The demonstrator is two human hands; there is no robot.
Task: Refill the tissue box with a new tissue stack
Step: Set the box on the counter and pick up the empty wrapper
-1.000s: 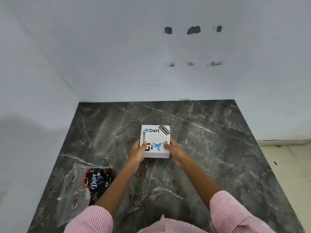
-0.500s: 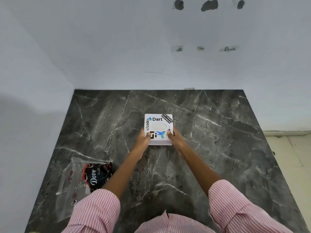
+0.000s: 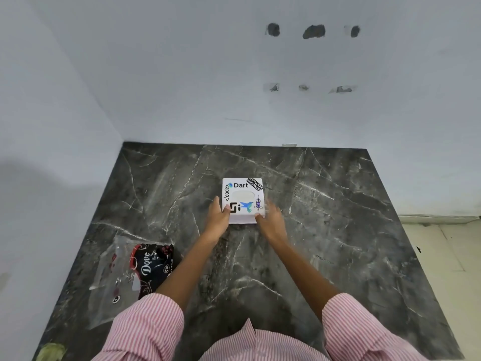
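Observation:
A white square tissue box point(image 3: 243, 190) with stickers ("Dart", a blue bird) stands flat on the dark marble counter point(image 3: 338, 230), near its middle. White tissue shows in the oval opening point(image 3: 243, 196) on top. My left hand point(image 3: 218, 220) grips the box's left near side, with the thumb on the top face. My right hand point(image 3: 270, 221) is blurred at the right near corner; its thumb is off the top and its fingers are spread beside the box. A flat clear and black "Dove" plastic wrapper point(image 3: 135, 272) lies at the near left.
White walls close the counter at the back and on the left. On the right the counter ends at an edge, with a pale tiled floor point(image 3: 447, 256) beyond it. A small yellow-green object point(image 3: 50, 351) sits at the near left corner.
My right thumb has come off the box's top, uncovering a small sticker, and that hand has slid to the right near corner. My left hand keeps its hold.

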